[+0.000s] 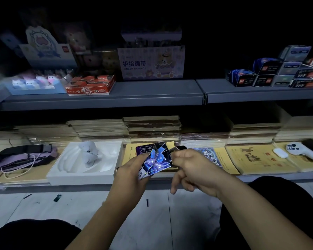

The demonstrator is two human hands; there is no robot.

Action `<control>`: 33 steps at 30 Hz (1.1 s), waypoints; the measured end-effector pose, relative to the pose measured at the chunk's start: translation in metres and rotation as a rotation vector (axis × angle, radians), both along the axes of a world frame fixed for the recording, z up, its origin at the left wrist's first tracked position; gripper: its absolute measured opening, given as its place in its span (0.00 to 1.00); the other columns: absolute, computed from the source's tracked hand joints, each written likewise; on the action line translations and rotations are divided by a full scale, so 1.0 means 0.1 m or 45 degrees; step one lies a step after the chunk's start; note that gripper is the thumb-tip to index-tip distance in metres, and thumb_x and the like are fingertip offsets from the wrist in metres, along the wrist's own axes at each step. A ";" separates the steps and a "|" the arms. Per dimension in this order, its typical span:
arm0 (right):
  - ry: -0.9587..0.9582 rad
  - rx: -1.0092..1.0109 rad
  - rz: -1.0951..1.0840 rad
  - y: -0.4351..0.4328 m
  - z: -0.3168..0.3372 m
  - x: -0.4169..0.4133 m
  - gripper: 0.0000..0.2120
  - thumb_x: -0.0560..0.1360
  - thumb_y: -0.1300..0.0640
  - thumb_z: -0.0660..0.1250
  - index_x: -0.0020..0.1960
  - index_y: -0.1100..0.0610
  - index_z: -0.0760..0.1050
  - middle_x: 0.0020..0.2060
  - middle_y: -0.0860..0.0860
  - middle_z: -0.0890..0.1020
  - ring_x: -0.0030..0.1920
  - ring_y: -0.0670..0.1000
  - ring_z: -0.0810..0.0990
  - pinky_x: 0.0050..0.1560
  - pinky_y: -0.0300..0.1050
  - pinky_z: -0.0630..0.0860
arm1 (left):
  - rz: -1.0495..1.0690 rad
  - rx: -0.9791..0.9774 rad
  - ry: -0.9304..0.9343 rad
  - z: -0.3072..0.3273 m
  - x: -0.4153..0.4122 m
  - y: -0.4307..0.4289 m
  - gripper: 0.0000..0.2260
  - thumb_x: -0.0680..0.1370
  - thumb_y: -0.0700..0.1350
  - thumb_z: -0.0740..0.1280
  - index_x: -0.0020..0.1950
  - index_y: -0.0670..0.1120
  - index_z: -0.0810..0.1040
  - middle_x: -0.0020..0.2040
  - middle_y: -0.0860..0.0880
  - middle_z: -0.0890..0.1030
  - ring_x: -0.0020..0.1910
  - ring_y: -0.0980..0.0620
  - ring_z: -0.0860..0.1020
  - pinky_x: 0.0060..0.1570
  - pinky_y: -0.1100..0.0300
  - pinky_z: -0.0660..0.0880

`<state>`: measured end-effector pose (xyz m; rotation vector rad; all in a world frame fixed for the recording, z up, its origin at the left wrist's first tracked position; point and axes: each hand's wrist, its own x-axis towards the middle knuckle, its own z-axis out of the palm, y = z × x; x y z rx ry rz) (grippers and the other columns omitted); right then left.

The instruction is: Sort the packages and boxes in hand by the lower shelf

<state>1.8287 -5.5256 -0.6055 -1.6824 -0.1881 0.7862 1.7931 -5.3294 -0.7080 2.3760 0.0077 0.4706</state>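
Observation:
My left hand [132, 170] grips a small glossy blue-and-purple printed box [156, 159] from its left side, thumb and fingers curled round it. My right hand [190, 168] pinches the box's right edge near a dark flap [179, 148], with the lower fingers hanging loosely curled. The box is held just above the front edge of the lower shelf [278, 176], over a yellow booklet [130, 154]. A second blue printed packet [209, 156] lies on the shelf behind my right hand.
On the lower shelf lie a purple pouch [23, 157], a white tray [83, 175] with a grey plush toy [90, 153], yellow notebooks [257, 157], a white controller [302, 150]. The upper shelf [152, 94] carries boxes of stationery. My knees flank the tiled floor [79, 204].

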 end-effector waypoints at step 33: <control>-0.511 -0.057 -0.137 -0.05 -0.25 0.19 0.34 0.68 0.49 0.82 0.67 0.41 0.67 0.57 0.41 0.79 0.38 0.49 0.82 0.40 0.50 0.81 | -0.120 -0.903 0.190 0.39 -0.12 -0.17 0.21 0.76 0.40 0.75 0.67 0.52 0.76 0.57 0.55 0.86 0.57 0.55 0.84 0.58 0.53 0.81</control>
